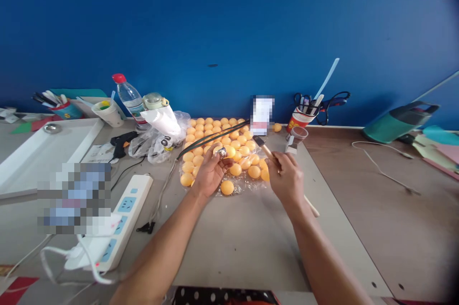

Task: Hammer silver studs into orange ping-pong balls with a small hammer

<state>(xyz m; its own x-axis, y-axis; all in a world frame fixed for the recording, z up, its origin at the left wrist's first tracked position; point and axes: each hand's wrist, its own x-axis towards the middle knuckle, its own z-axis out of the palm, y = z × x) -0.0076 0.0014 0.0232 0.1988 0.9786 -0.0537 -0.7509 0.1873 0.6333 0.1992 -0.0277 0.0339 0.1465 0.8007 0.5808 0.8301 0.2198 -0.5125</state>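
Right hand point(289, 176) grips a brush point(266, 149); left hand point(210, 176) pinches a silvery piece point(222, 152)

Take the left hand as the clock's centre, with the blue wall point(215, 23) at 12. A crowd of orange balls point(235, 169) spreads on the desk point(233, 243) from 10 round to 2. The left hand's fingers are narrow around the silvery piece, which shows right against an orange ball; whether the two are joined, I cannot tell. The right hand, at 3 o'clock, is closed around the brush's wooden handle, the dark head angled up and leftward. A single ball point(227, 188) sits near, at 4. At 2 stands a red cup point(297, 120) holding scissors. A power strip point(131, 195) lies at 8, a black glue gun point(120, 144) at 10.
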